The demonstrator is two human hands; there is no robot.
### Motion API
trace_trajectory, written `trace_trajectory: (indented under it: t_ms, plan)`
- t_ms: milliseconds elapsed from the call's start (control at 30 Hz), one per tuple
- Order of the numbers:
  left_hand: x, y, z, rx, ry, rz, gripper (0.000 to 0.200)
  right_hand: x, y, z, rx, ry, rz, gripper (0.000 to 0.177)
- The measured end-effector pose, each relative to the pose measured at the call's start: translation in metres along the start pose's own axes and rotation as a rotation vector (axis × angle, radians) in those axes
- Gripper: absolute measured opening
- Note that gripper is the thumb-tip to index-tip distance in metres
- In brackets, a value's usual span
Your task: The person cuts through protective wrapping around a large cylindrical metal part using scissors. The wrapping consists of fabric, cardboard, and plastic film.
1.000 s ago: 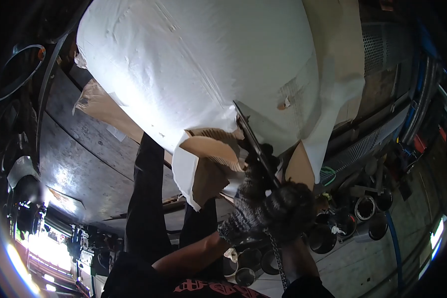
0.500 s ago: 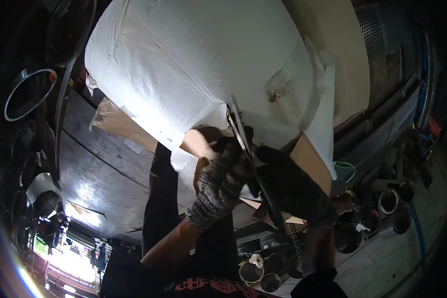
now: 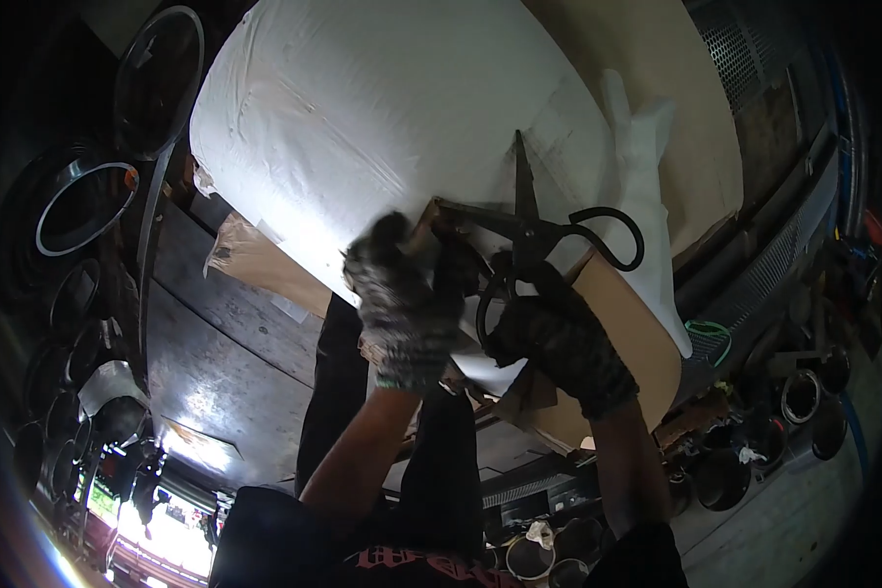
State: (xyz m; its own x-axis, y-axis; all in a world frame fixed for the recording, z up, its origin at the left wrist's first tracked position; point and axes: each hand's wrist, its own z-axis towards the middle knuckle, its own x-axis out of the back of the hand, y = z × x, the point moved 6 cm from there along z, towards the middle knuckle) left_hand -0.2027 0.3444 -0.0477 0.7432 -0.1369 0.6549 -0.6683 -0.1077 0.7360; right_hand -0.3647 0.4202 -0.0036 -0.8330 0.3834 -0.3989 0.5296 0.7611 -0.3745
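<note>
Large black scissors (image 3: 534,231) lie spread open over a big white wrapped bundle (image 3: 382,108). My right hand (image 3: 559,338), in a dark glove, is closed around the lower handle loop. One blade points up across the bundle, and the other reaches left towards my left hand. My left hand (image 3: 397,294), in a grey knitted glove and blurred, is at the bundle's lower edge beside brown material; its fingertips are smeared. Brown cardboard (image 3: 622,343) sticks out below the bundle at the right.
Metal rings and round parts (image 3: 86,208) stand along the left. A grey metal surface (image 3: 216,353) is at lower left. Several pipe-like cylinders (image 3: 720,480) sit at lower right, near a green cord (image 3: 708,338). Perforated metal (image 3: 730,54) is at upper right.
The scissors have opened wide and turned, with one handle loop now out to the right. My left hand has moved up and left, away from my right hand.
</note>
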Motion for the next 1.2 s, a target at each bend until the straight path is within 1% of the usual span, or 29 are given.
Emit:
trace_trajectory:
  t_ms: [67, 100, 133, 167, 200, 233, 267, 333, 367, 400, 433, 467, 533, 567, 600, 667, 700, 767, 800, 867, 933, 967, 1000, 1033, 1067, 1100, 1133, 1167, 1200]
  plan:
    - [0.022, 0.005, 0.028, -0.056, 0.174, 0.193, 0.064, -0.006, 0.004, 0.005, 0.022, 0.049, 0.054, 0.04]
    - [0.025, 0.011, 0.041, -0.025, 0.052, 0.403, 0.055, 0.0, 0.01, 0.011, 0.018, 0.12, -0.062, 0.032]
    - [0.027, 0.01, 0.043, -0.034, 0.059, 0.408, 0.055, 0.006, 0.016, 0.017, 0.017, 0.189, -0.183, 0.024]
    - [0.022, 0.015, 0.044, -0.161, -0.016, 0.497, 0.047, 0.004, 0.017, 0.02, 0.111, 0.251, -0.192, 0.027]
    - [0.017, 0.019, 0.043, -0.286, -0.092, 0.586, 0.039, 0.005, 0.024, 0.024, 0.117, 0.245, -0.19, 0.027]
    - [0.019, 0.021, 0.046, -0.395, -0.111, 0.545, 0.025, 0.01, 0.03, 0.026, 0.15, 0.282, -0.097, 0.027]
    - [0.021, 0.016, 0.049, -0.398, -0.114, 0.553, 0.025, 0.013, 0.036, 0.026, 0.178, 0.322, 0.003, 0.027]
    - [0.033, 0.011, 0.052, -0.508, -0.044, 0.237, 0.025, 0.015, 0.036, 0.025, 0.222, 0.291, -0.002, 0.027]
    - [0.038, -0.013, 0.054, -0.264, -0.194, -0.172, 0.02, 0.017, 0.033, 0.026, 0.265, 0.257, -0.02, 0.028]
    - [0.044, -0.038, 0.053, 0.056, -0.237, -0.853, 0.016, 0.022, 0.034, 0.026, 0.271, 0.253, -0.013, 0.028]
    - [0.051, -0.06, 0.049, 0.333, -0.126, -1.289, 0.016, 0.027, 0.04, 0.027, 0.229, 0.204, 0.049, 0.029]
    - [0.067, -0.077, 0.044, 0.459, -0.043, -1.465, 0.017, 0.027, 0.045, 0.03, 0.184, 0.154, 0.108, 0.03]
    - [0.108, -0.135, 0.037, 0.396, -0.003, -1.006, 0.019, 0.028, 0.046, 0.029, 0.209, 0.158, 0.095, 0.031]
    - [0.131, -0.136, 0.03, 0.106, 0.109, -0.295, 0.022, 0.026, 0.045, 0.029, 0.228, 0.164, 0.073, 0.031]
    - [0.146, -0.144, 0.022, 0.078, 0.198, 0.04, 0.029, 0.023, 0.046, 0.028, 0.224, 0.154, 0.073, 0.031]
    - [0.172, -0.163, 0.013, 0.317, 0.17, 0.165, 0.047, 0.02, 0.044, 0.027, 0.233, 0.206, 0.072, 0.032]
    - [0.179, -0.168, 0.009, 0.319, 0.183, 0.167, 0.047, 0.02, 0.044, 0.027, 0.261, 0.23, 0.092, 0.03]
    - [0.188, -0.198, -0.007, 0.511, 0.273, 0.155, 0.049, 0.016, 0.043, 0.026, 0.313, 0.262, 0.028, 0.03]
    - [0.193, -0.215, -0.01, 0.518, 0.285, 0.153, 0.049, 0.015, 0.041, 0.023, 0.361, 0.303, -0.028, 0.029]
    - [0.202, -0.257, -0.018, 0.666, 0.251, 0.078, 0.047, 0.004, 0.04, 0.02, 0.325, 0.21, 0.048, 0.032]
    - [0.201, -0.262, -0.014, 0.735, 0.337, -0.006, 0.046, -0.006, 0.038, 0.009, 0.289, 0.309, -0.562, 0.034]
    - [0.198, -0.263, -0.008, 0.754, 0.306, -0.096, 0.043, -0.013, 0.041, 0.001, 0.413, 0.327, -0.551, 0.034]
    - [0.194, -0.266, -0.002, 0.773, 0.27, -0.187, 0.041, -0.02, 0.041, -0.003, 0.41, 0.332, -0.559, 0.034]
    - [0.196, -0.3, 0.002, 0.729, 0.238, -0.327, 0.041, -0.031, 0.034, -0.009, 0.482, 0.316, -0.675, 0.033]
    - [0.202, -0.316, 0.008, 0.554, 0.352, -0.705, 0.044, -0.041, 0.031, -0.016, 0.552, 0.296, -0.792, 0.033]
    - [0.208, -0.211, 0.03, 0.589, 0.394, -0.224, 0.053, -0.039, 0.048, -0.022, 0.452, 0.332, -0.884, 0.033]
    - [0.212, -0.164, 0.043, 0.352, 0.368, -0.184, 0.059, -0.044, 0.05, -0.028, 0.447, 0.337, -0.893, 0.033]
    - [0.218, -0.133, 0.053, 0.161, 0.319, 0.056, 0.063, -0.045, 0.053, -0.033, 0.358, 0.395, -0.815, 0.031]
    - [0.22, -0.118, 0.059, 0.166, 0.318, 0.049, 0.063, -0.045, 0.056, -0.037, 0.272, 0.452, -0.736, 0.03]
